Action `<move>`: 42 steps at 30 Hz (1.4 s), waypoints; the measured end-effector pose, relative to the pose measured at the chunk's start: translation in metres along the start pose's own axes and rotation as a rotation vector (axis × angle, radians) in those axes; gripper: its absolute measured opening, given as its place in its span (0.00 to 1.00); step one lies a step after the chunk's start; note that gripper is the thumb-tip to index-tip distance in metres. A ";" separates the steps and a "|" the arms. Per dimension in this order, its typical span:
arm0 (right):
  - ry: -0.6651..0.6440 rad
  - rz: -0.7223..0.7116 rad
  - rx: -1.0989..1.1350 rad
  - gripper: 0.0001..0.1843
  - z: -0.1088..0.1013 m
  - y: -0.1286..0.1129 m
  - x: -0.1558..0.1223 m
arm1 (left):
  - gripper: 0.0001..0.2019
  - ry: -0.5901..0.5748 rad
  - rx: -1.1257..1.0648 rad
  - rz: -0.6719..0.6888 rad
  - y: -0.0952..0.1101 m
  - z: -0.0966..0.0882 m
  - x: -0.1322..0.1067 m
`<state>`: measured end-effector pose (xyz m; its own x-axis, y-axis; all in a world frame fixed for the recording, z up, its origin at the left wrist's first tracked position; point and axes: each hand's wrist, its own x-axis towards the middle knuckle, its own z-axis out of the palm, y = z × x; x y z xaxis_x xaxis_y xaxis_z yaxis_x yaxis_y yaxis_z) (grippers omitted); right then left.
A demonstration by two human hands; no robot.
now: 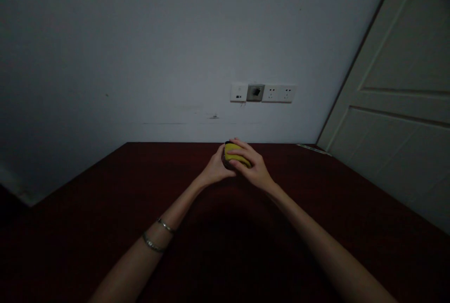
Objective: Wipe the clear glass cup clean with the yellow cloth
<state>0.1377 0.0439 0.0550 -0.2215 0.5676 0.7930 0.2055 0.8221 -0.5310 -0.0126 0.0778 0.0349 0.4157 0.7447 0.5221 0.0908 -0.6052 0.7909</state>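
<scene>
Both hands meet above the far part of the dark red table. A yellow piece, which looks like a soft cloth, lies under the fingers of my right hand, which is closed over it. Beneath and to the left of the yellow piece shows the edge of a dark, rounded object; its kind is hard to make out in the dim light. My left hand is closed round that dark object from the left, with its thumb along the near side. The yellow piece presses against the dark object.
The dark red table runs back to a pale wall. A row of sockets is set in the wall behind the hands. A white panelled door stands along the right. A thin pale strip lies at the table's back right corner.
</scene>
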 end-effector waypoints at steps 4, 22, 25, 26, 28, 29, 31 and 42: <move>0.113 0.062 0.045 0.08 0.005 0.002 0.001 | 0.37 0.015 -0.020 0.017 0.000 0.002 -0.001; 0.183 0.086 0.010 0.09 0.013 0.003 -0.001 | 0.40 0.063 0.065 0.043 -0.003 -0.002 -0.001; 0.269 0.229 0.073 0.11 0.007 0.009 0.005 | 0.42 0.016 0.107 0.104 0.001 0.000 -0.001; 0.279 0.268 0.090 0.12 0.006 0.010 0.006 | 0.43 0.003 0.111 0.116 0.003 0.001 -0.001; 0.280 0.296 0.095 0.13 0.004 0.010 0.008 | 0.42 -0.006 0.114 0.115 0.005 0.002 -0.001; 0.273 0.278 0.083 0.12 0.005 0.008 0.007 | 0.42 -0.004 0.113 0.102 0.005 0.002 -0.001; 0.235 0.198 0.036 0.10 0.006 0.003 0.005 | 0.39 0.008 0.106 0.062 0.004 0.002 -0.001; 0.185 0.076 -0.066 0.10 0.008 -0.002 0.003 | 0.35 0.086 0.103 0.001 0.003 0.000 0.001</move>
<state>0.1293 0.0445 0.0555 -0.0258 0.6048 0.7960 0.2780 0.7692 -0.5754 -0.0118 0.0766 0.0371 0.3368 0.7629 0.5518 0.1843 -0.6282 0.7559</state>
